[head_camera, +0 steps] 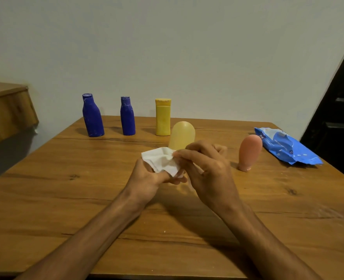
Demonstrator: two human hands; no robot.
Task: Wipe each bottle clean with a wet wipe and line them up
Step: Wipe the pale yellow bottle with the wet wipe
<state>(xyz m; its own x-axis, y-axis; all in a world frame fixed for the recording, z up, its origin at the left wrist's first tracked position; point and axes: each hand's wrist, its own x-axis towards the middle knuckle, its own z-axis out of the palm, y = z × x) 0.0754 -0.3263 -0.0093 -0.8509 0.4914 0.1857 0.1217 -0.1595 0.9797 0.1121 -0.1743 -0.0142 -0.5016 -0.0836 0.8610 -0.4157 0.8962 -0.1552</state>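
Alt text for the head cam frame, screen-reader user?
The left hand and right hand hold a crumpled white wipe over a wooden table. Behind them is a pale yellow bottle, a pink bottle stands to its right, and a blue bottle, a smaller blue bottle and a yellow bottle line the far edge. A blue wipes pack lies far right.

In front of you, a wooden table [66,199] with dark knots and long grain lines fills the lower half of the frame. Behind it, a plain pale wall [167,47] covers the upper part. At the left edge you see a wooden ledge [5,110] standing apart from the table. At the right edge, a dark panelled door [341,110] slants upward.
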